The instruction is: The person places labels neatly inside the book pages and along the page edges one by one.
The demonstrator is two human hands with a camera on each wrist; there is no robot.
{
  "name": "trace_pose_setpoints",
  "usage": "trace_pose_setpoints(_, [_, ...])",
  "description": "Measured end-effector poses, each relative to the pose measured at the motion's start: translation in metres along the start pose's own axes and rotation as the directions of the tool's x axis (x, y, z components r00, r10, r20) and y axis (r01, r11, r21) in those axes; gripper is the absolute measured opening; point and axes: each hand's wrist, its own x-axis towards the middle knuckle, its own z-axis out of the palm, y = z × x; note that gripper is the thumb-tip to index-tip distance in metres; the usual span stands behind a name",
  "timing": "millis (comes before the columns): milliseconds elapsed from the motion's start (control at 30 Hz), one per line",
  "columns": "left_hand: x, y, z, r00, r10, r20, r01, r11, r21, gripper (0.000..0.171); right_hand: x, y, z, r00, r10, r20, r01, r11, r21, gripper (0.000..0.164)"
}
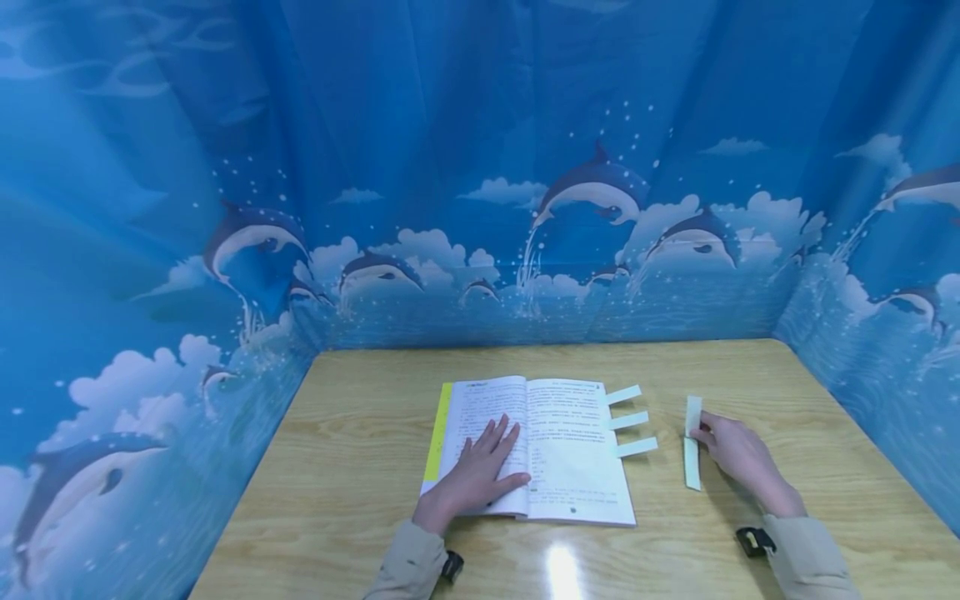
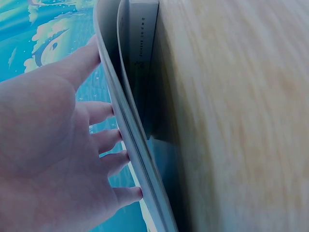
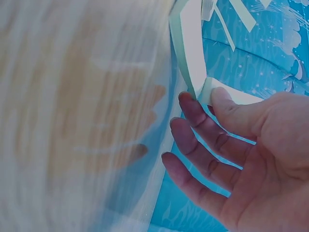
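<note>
An open book (image 1: pixel 573 492) lies on the table, with pale sticky notes (image 1: pixel 629 420) jutting from its right edge. My left hand (image 1: pixel 480 471) rests with spread fingers on the left page. In the left wrist view, the fingertips of that hand (image 2: pixel 53 140) touch the page and the book's edge (image 2: pixel 128 116) appears side-on. To the right of the book, my right hand (image 1: pixel 738 454) pinches a pale sticky note (image 1: pixel 693 408) between thumb and finger. Under it is a narrow pale-green sticky note pad (image 1: pixel 692 468). The right wrist view shows the pinched note (image 3: pixel 244 96) bent away from the pad (image 3: pixel 192 46).
The wooden table (image 1: pixel 360 417) reaches back to a blue curtain (image 1: pixel 420 167) printed with dolphins and clouds. A yellow strip (image 1: pixel 439 433) borders the book's left side. Black bands (image 1: pixel 753 542) sit at both wrists.
</note>
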Motion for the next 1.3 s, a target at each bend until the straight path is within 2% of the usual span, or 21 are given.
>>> trace_pose_setpoints(233, [-0.001, 0.001, 0.0, 1.0, -0.003, 0.002, 0.003, 1.0, 0.009, 0.08, -0.001, 0.0, -0.002, 0.998, -0.045, -0.035, 0.045, 0.999, 0.003, 0.013])
trace_pose_setpoints(667, [0.0, 0.002, -0.001, 1.0, -0.012, 0.006, 0.012, 1.0, 0.003, 0.08, 0.0, -0.003, -0.01, 0.993, -0.006, -0.117, 0.014, 0.997, 0.071, 0.021])
trace_pose_setpoints(867, [0.001, 0.002, -0.002, 1.0, -0.023, 0.012, 0.023, 1.0, -0.004, 0.079, 0.001, -0.012, -0.012, 0.982, -0.02, -0.187, 0.046, 0.99, 0.136, 0.018])
trace_pose_setpoints(967, [0.0, 0.001, -0.002, 1.0, -0.021, 0.012, 0.021, 1.0, -0.005, 0.079, 0.001, -0.016, -0.014, 0.983, -0.027, -0.181, 0.059, 0.983, 0.174, 0.016])
trace_pose_setpoints(1167, [0.0, 0.001, -0.001, 1.0, -0.013, 0.007, 0.013, 1.0, -0.004, 0.079, 0.001, -0.025, -0.015, 0.991, -0.059, -0.119, 0.088, 0.965, 0.249, 0.018])
trace_pose_setpoints(1300, [-0.001, 0.001, -0.001, 1.0, -0.01, 0.004, 0.01, 1.0, -0.008, 0.079, 0.001, -0.028, -0.015, 0.988, -0.089, -0.123, 0.12, 0.956, 0.269, 0.016])
